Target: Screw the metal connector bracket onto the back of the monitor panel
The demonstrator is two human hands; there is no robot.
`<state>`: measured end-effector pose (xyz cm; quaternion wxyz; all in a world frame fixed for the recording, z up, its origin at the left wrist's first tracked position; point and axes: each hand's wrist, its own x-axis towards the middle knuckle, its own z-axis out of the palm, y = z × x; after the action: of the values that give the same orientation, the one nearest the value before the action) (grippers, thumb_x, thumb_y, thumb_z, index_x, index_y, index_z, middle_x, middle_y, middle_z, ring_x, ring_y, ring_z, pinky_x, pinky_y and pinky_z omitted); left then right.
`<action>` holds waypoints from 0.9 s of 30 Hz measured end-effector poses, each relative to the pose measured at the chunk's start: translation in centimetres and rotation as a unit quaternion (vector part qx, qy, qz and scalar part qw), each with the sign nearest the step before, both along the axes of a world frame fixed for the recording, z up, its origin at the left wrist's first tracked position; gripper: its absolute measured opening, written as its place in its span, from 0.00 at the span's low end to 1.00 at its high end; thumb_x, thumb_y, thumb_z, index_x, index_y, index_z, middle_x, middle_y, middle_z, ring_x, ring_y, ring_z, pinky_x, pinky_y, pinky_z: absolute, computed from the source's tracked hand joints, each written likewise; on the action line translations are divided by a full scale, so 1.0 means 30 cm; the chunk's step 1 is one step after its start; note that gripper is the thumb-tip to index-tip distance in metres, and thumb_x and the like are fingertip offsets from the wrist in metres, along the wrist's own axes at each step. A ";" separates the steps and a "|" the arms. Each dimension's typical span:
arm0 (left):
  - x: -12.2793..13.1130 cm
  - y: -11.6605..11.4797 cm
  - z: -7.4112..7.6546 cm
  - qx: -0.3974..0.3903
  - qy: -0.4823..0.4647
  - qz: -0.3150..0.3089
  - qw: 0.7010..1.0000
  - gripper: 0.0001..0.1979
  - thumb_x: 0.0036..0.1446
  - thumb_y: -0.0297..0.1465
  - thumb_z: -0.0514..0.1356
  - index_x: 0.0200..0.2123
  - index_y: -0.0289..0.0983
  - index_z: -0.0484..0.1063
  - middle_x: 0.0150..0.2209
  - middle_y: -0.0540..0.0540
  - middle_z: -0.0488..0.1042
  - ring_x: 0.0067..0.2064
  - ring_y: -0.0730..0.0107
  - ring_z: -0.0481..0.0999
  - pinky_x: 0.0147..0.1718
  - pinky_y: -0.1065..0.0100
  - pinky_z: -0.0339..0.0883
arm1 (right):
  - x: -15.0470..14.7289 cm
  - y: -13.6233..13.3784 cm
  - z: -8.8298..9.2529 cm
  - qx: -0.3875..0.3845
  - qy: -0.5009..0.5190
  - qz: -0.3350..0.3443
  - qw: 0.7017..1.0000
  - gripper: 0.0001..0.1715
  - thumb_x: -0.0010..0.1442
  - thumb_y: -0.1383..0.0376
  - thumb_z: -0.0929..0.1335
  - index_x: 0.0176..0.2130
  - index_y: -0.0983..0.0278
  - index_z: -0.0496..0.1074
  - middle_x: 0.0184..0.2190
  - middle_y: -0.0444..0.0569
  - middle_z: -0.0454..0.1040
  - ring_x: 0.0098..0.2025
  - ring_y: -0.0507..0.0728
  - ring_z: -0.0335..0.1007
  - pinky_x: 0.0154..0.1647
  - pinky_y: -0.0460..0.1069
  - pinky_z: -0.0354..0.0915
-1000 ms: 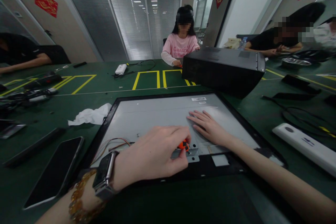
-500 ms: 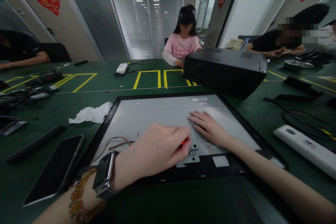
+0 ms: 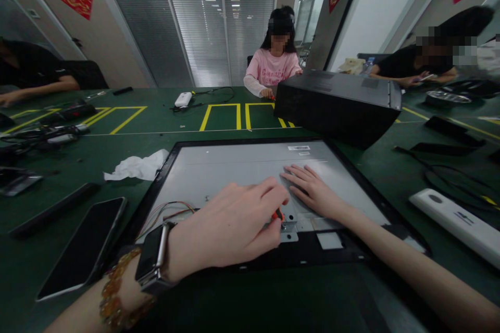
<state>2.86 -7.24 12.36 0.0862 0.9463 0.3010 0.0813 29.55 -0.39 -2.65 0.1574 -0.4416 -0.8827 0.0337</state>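
Note:
A flat grey panel (image 3: 234, 166) with a black frame lies on the green table. My left hand (image 3: 234, 221), with a watch and a bead bracelet on its wrist, pinches a small red and black tool (image 3: 278, 214) over a metal bracket (image 3: 289, 237) near the panel's close edge. Most of the tool is hidden by the fingers. Flat on the panel's right part rests my right hand (image 3: 312, 190), its fingers spread and nothing in it. Thin wires (image 3: 177, 208) lie on the panel, left of the bracket.
A phone (image 3: 84, 250), a black bar (image 3: 54, 210) and crumpled tissue (image 3: 136, 165) lie at the left. At the right is a white device (image 3: 457, 218). Behind the panel stands a large black casing (image 3: 336, 106), touched by a person in pink (image 3: 273, 70). Cables lie on both sides.
The fingers of my left hand have shifted and parted slightly, showing more of the red tool. My right hand stays in place on the panel.

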 end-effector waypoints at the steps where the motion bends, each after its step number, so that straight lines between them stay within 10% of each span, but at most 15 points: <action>1: -0.001 -0.002 0.003 -0.003 0.004 0.005 1.000 0.07 0.61 0.27 0.51 0.42 0.37 0.64 0.42 0.48 0.69 0.28 0.72 0.67 0.27 0.68 0.58 | -0.001 -0.001 0.001 0.000 0.000 -0.001 1.000 0.25 0.67 0.60 0.58 0.62 0.57 0.59 0.64 0.51 0.60 0.66 0.62 0.51 0.64 0.67 0.49; 27: -0.016 0.007 -0.041 0.111 0.018 -0.003 0.994 0.22 0.67 0.48 0.45 0.35 0.37 0.64 0.21 0.52 0.70 0.19 0.71 0.68 0.19 0.69 0.46 | -0.014 -0.002 0.009 -0.001 -0.010 -0.005 1.000 0.25 0.67 0.60 0.58 0.62 0.56 0.59 0.64 0.51 0.60 0.66 0.61 0.51 0.64 0.67 0.49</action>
<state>2.39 -7.03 11.14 -0.0244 0.9522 0.2885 0.0973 29.13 -0.46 -2.37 0.1482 -0.4462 -0.8821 0.0299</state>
